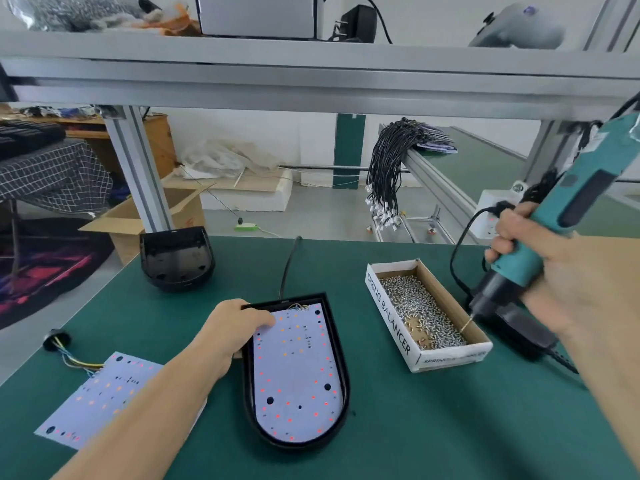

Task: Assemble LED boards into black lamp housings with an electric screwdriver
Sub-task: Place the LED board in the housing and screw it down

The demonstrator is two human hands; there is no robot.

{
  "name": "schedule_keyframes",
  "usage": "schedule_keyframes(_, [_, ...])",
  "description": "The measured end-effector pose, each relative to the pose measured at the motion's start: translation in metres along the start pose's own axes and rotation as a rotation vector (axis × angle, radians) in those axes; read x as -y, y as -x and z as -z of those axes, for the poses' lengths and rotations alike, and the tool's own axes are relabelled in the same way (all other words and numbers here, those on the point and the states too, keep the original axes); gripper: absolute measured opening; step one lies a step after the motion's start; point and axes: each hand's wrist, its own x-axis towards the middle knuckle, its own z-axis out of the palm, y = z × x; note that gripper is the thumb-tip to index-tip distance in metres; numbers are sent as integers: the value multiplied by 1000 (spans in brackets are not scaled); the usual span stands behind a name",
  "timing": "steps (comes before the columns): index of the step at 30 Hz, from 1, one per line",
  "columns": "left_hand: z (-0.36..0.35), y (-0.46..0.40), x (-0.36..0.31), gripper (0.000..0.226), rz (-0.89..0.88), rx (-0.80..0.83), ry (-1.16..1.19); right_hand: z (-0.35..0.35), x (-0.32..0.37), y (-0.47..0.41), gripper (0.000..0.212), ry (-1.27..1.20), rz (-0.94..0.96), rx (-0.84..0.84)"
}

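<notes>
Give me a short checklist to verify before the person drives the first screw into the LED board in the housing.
1. LED board lies inside the black housing: ok.
2. Left hand steadies the housing, fingers on its upper left edge and the board: ok.
3. Right hand grips the electric screwdriver: ok.
4. Bit tip is down in the screw box, among the screws: ok.
5. Screw already sits on the bit: cannot tell, too small.
6. Board holes line up with the housing posts: cannot tell.
</notes>
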Motion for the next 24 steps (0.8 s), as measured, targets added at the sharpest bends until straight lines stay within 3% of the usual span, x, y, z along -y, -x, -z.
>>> schedule_keyframes(2, [3,5,-5,45,-27,22,-90,0,-3,2,15,8,11,-7])
schedule_keyframes(4, [4,9,-11,62,-120,-88,-268,2,-3,3,15,2,9,5])
schedule_keyframes(7, [-15,22,-32,43,-538,-365,-432,5,-2,3,18,-27,8,0])
schedule_keyframes(8, [-30,29,-43,31,-698,-349,-423,5,-2,2,19,-13,21,-15])
schedule_keyframes(11, [-88,45,-70,10,-970,-28,-577,6,-6,2,21,71,63,-51])
schedule_keyframes(14, [-142,37,-81,13,-1031,145,-786,9,-9,3,21,89,92,-82])
schedule_keyframes(17, [-176,21,-77,12,-932,228,-932,15,-12,5,22,60,97,-116])
schedule_keyframes(24, [-200,15,-74,17,-905,268,-1157,21,-13,10,20,65,92,-123])
